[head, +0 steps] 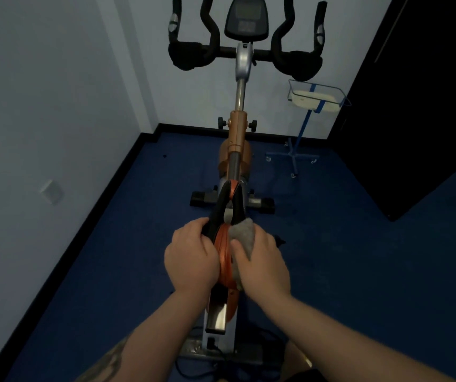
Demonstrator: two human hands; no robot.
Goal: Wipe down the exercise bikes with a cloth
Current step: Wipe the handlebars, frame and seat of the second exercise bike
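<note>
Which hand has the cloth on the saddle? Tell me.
The right hand. It presses the grey cloth against the right side of the orange-and-black saddle; the left hand grips the saddle's left edge bare.

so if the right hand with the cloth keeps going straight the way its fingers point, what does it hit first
Probably the seat post, just past the nose of the saddle. The right hand presses the grey cloth on the saddle's right side, fingers pointing forward toward the handlebars. Depth is unclear, so it may pass beside the post.
</note>
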